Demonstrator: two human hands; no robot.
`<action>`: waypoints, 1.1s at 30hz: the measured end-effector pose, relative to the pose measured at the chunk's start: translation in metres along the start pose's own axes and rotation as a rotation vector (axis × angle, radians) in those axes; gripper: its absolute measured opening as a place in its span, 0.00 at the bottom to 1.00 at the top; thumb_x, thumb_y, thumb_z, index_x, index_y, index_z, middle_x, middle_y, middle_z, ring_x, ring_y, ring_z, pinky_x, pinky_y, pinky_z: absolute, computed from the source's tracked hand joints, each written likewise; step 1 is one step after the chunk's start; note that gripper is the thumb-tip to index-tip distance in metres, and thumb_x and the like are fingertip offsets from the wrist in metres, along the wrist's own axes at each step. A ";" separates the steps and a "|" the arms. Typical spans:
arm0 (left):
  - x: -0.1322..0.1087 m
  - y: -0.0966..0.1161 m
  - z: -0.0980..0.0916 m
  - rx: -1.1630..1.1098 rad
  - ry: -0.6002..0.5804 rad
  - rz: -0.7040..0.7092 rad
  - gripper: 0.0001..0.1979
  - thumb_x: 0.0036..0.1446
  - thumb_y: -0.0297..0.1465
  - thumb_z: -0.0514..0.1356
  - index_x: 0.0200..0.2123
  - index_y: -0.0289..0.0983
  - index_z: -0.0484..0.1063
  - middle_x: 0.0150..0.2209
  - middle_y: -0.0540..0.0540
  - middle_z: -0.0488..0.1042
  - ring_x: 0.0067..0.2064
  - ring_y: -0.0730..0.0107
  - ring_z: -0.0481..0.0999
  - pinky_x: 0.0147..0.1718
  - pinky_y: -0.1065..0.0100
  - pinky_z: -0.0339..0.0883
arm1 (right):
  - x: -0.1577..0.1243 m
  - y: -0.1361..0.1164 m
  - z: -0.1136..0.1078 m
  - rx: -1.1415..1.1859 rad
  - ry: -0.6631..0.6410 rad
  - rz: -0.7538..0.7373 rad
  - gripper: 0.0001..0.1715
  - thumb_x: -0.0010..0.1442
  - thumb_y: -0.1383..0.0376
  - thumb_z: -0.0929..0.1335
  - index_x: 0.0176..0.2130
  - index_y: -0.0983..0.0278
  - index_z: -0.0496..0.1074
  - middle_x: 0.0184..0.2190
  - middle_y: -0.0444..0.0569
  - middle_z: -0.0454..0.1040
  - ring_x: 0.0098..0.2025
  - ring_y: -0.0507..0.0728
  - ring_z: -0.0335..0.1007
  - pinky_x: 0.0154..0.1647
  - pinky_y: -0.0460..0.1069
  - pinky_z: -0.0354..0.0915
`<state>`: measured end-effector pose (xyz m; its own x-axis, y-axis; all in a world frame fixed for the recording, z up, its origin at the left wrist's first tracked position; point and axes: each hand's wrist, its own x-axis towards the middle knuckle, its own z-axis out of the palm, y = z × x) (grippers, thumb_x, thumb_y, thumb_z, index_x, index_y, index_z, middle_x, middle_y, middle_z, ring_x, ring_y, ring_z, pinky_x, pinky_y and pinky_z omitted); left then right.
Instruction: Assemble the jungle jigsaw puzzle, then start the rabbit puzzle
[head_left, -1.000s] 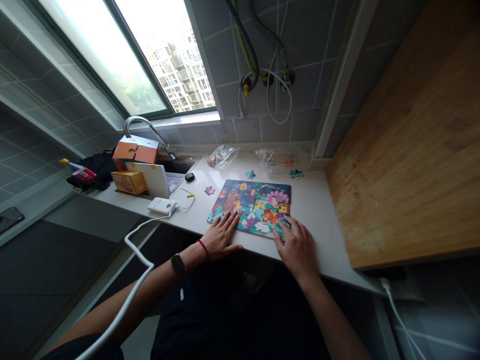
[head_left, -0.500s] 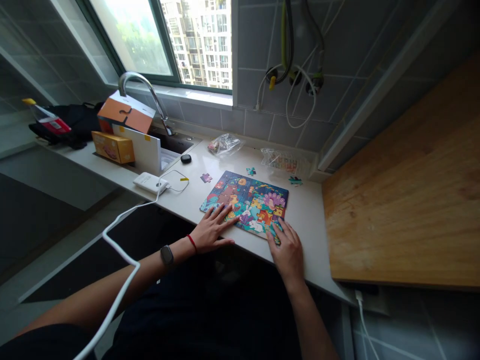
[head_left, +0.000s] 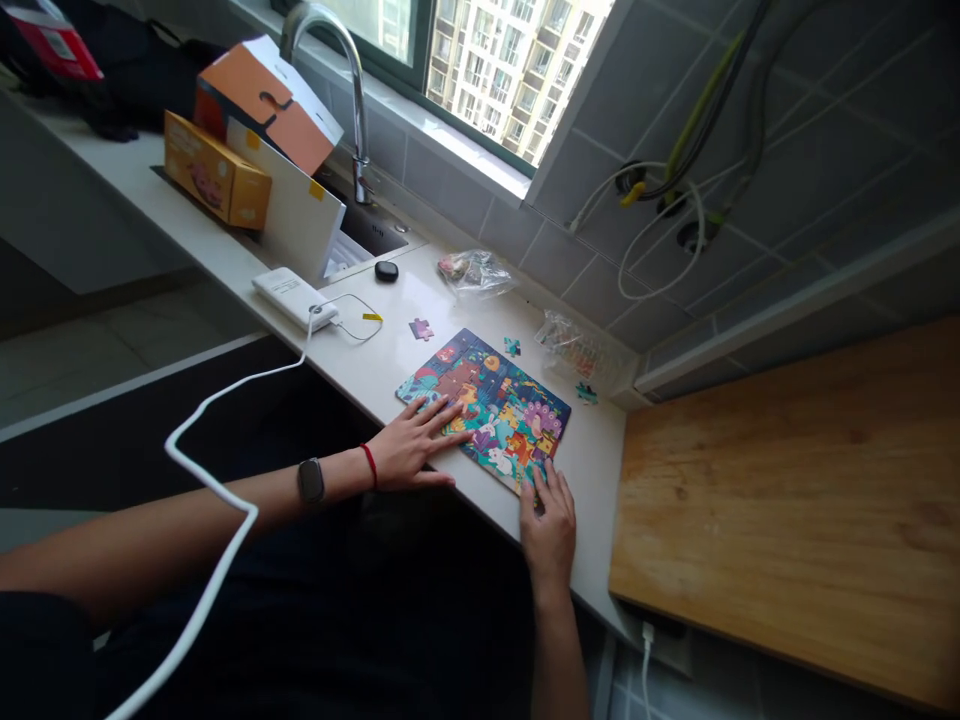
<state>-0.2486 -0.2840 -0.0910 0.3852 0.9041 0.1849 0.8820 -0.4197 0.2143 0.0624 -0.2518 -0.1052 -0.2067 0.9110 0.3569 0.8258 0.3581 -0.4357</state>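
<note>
A colourful assembled jigsaw puzzle point(head_left: 495, 400) lies flat on the white counter point(head_left: 600, 470) in the head view. My left hand point(head_left: 409, 445) rests on its near left edge, fingers spread flat on the pieces. At the puzzle's near right corner lies my right hand point(head_left: 549, 520), fingers stretched out and touching the edge. Neither hand holds anything. Three loose pieces lie apart on the counter: a purple piece point(head_left: 421, 328), a teal piece point(head_left: 512, 347) and another teal piece point(head_left: 586, 393).
Two clear plastic bags point(head_left: 476, 270) point(head_left: 581, 350) lie behind the puzzle. A white power bank point(head_left: 289, 297) with a cable, a small black object point(head_left: 386, 270), boxes point(head_left: 217, 180) and a sink tap point(head_left: 352, 90) are to the left. A wooden board point(head_left: 787, 500) lies on the right.
The camera has swung and tilted, so the counter now runs diagonally. Both hands stay on the puzzle's near edge; the right hand's fingers have drawn closer together at the corner.
</note>
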 end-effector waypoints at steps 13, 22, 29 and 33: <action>0.000 0.001 0.009 -0.106 0.092 -0.020 0.41 0.64 0.62 0.57 0.74 0.52 0.59 0.77 0.41 0.54 0.76 0.38 0.52 0.73 0.41 0.39 | 0.005 0.009 -0.014 -0.031 -0.034 0.031 0.38 0.73 0.45 0.61 0.66 0.70 0.72 0.70 0.64 0.66 0.73 0.70 0.58 0.72 0.69 0.58; 0.000 0.001 0.011 -0.138 0.104 -0.027 0.40 0.64 0.62 0.56 0.73 0.52 0.61 0.77 0.40 0.54 0.77 0.37 0.51 0.72 0.40 0.39 | 0.053 -0.028 0.001 -0.130 -0.294 -0.154 0.44 0.74 0.44 0.58 0.74 0.69 0.60 0.76 0.61 0.54 0.79 0.70 0.42 0.74 0.69 0.52; 0.001 0.002 0.012 -0.169 0.108 -0.032 0.41 0.64 0.63 0.55 0.73 0.52 0.61 0.77 0.39 0.53 0.76 0.37 0.52 0.72 0.39 0.40 | 0.050 -0.006 0.007 -0.197 -0.322 -0.025 0.41 0.75 0.44 0.55 0.74 0.63 0.62 0.75 0.56 0.58 0.79 0.72 0.43 0.73 0.72 0.53; 0.001 0.002 0.015 -0.174 0.139 -0.040 0.41 0.63 0.63 0.57 0.73 0.52 0.62 0.77 0.41 0.54 0.76 0.37 0.53 0.72 0.39 0.40 | 0.051 0.000 0.007 -0.195 -0.302 -0.047 0.40 0.75 0.44 0.55 0.72 0.63 0.64 0.74 0.55 0.60 0.78 0.71 0.46 0.72 0.70 0.56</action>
<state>-0.2428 -0.2825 -0.1051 0.2991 0.9057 0.3004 0.8313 -0.4019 0.3839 0.0485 -0.2037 -0.0926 -0.3687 0.9242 0.0997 0.8902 0.3819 -0.2485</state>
